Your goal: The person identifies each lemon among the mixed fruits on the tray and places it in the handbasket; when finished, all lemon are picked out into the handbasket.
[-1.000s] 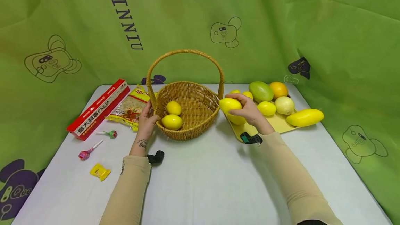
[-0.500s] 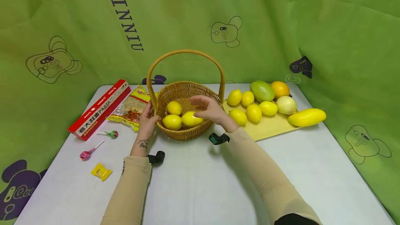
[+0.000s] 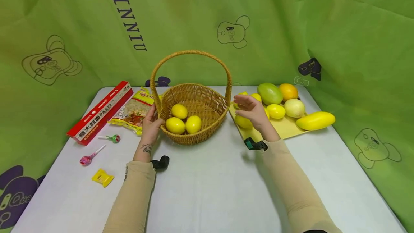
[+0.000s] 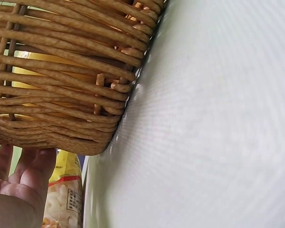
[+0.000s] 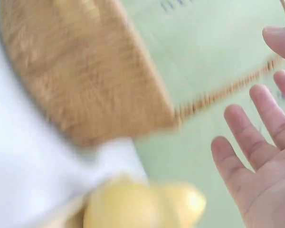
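- Right now the right hand (image 3: 250, 110) hangs over the near-left end of the yellow board (image 3: 288, 127), empty, its fingers loosely spread; the right wrist view shows the same fingers (image 5: 249, 142) straight and apart with nothing between them.
- Directly under and just beyond that palm lie the loose lemons (image 3: 243, 122), so the fruit sits below and slightly forward of the fingertips, far closer to this hand than to the other one.
- One further lemon (image 3: 276, 111) rests to the right, its long axis running roughly left to right across the board.
- Meanwhile the left hand (image 3: 150, 125) rests against the left wall of the wicker basket (image 3: 211, 127); its fingers lie against the weave, though how firmly they press I cannot tell.
- Inside the basket three lemons (image 3: 175, 125) crowd the left half, touching one another; the right half of the floor is bare weave.
- Materials: the basket is stiff, ribbed cane with a tall arched handle (image 3: 191, 53); the lemons look smooth, glossy and oval, likely to roll; the board is flat and matte.
- Further back on the board sit a green mango (image 3: 270, 94), an orange (image 3: 288, 92), a pale round fruit (image 3: 294, 108) and a long yellow fruit (image 3: 315, 120).
- Left of the basket lie a red pasta box (image 3: 100, 112), a noodle packet (image 3: 134, 112), two lollipops (image 3: 87, 159) and a yellow sweet (image 3: 102, 178) on the white table (image 3: 207, 190).
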Motion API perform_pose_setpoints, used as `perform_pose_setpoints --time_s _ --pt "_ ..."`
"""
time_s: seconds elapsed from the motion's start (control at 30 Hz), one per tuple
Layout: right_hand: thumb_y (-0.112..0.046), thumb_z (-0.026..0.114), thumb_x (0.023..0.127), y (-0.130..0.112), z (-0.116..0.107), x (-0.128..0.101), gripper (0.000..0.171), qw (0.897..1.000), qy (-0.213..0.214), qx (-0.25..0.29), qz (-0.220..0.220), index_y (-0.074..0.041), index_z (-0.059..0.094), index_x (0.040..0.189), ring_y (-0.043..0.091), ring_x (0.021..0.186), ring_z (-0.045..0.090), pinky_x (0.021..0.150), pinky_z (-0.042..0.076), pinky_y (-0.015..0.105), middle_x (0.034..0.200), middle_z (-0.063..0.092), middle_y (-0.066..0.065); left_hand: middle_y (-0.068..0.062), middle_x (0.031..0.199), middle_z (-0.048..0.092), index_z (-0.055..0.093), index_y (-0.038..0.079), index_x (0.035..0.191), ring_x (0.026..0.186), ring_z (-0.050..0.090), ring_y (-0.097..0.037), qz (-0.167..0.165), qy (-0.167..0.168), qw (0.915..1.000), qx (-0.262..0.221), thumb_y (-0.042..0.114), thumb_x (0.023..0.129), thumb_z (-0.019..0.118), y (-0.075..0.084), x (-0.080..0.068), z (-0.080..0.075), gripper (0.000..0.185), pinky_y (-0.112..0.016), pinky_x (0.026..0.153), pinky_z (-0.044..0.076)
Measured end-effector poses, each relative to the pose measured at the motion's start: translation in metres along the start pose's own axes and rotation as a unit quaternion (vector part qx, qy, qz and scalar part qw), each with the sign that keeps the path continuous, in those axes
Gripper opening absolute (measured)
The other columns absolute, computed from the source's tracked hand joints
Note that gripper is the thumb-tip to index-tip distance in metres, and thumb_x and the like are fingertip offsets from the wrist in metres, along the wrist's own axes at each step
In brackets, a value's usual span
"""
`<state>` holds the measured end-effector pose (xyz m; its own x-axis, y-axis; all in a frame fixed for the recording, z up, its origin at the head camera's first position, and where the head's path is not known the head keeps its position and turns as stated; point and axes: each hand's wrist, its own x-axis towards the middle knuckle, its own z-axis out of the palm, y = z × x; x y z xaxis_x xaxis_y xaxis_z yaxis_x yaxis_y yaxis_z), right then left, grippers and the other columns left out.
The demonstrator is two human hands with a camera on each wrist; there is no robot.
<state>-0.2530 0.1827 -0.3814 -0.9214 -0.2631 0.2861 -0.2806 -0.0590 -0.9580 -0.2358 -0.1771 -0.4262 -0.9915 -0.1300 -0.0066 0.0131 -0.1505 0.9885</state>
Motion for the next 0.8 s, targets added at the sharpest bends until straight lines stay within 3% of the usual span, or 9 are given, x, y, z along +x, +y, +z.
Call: perform_pose_setpoints --time_s 0.07,0.2,0.33,0.43,0.63,0.8 --pt "0.012 0.06 0.078 0.006 -0.012 -0.004 0.05 1.0 0.028 -0.008 0.01 0.011 0.046 0.126 0.021 0.116 0.051 0.107 0.028 0.054 0.12 0.059 0.002 0.003 0.153 0.024 0.025 0.023 0.147 0.137 0.031 -0.019 0.001 -0.001 1.0 -0.004 -0.013 0.079 0.044 0.0 0.0 -0.001 0.08 -0.039 0.108 0.033" --pt "0.012 0.06 0.078 0.017 -0.025 -0.012 0.052 0.996 0.076 -0.022 0.042 0.011 0.043 0.128 0.029 0.123 0.045 0.109 0.026 0.052 0.117 0.058 -0.003 0.003 0.153 0.025 0.026 0.022 0.147 0.136 0.032 -0.019 0.003 -0.001 1.0 -0.007 -0.014 0.079 0.045 0.0 -0.001 -0.001 0.079 -0.039 0.108 0.033" --pt "0.01 0.061 0.078 0.029 -0.027 -0.017 0.056 0.989 0.109 -0.042 0.087 0.011 0.04 0.13 0.037 0.129 0.036 0.11 0.026 0.048 0.129 0.051 0.014 0.002 0.153 0.025 0.026 0.022 0.147 0.137 0.031 -0.019 0.005 0.001 1.0 -0.001 -0.014 0.078 0.045 -0.002 0.001 -0.001 0.079 -0.037 0.108 0.033" --pt "0.008 0.062 0.078 0.038 -0.025 -0.018 0.059 0.984 0.112 -0.061 0.123 0.009 0.039 0.133 0.035 0.13 0.035 0.111 0.027 0.044 0.138 0.04 0.024 0.002 0.153 0.025 0.026 0.021 0.147 0.137 0.031 -0.018 0.006 0.002 1.0 -0.001 -0.014 0.078 0.045 -0.003 0.001 -0.002 0.079 -0.036 0.107 0.034" --pt "0.0 0.067 0.078 0.047 -0.021 -0.017 0.065 0.968 0.093 -0.13 0.194 0.0 0.039 0.136 0.03 0.128 0.036 0.108 0.032 0.043 0.141 0.039 0.016 0.001 0.153 0.025 0.026 0.019 0.147 0.136 0.031 -0.018 0.007 0.005 0.9999 -0.007 -0.015 0.077 0.044 -0.003 0.001 -0.001 0.081 -0.033 0.107 0.034" --pt "-0.001 0.07 0.075 0.05 -0.021 -0.018 0.068 0.96 0.086 -0.16 0.215 -0.002 0.04 0.137 0.03 0.124 0.038 0.108 0.03 0.043 0.14 0.04 0.015 0.001 0.153 0.026 0.026 0.019 0.147 0.136 0.032 -0.019 0.012 0.006 0.9999 -0.01 -0.015 0.076 0.044 -0.003 0.001 -0.001 0.081 -0.032 0.106 0.035"
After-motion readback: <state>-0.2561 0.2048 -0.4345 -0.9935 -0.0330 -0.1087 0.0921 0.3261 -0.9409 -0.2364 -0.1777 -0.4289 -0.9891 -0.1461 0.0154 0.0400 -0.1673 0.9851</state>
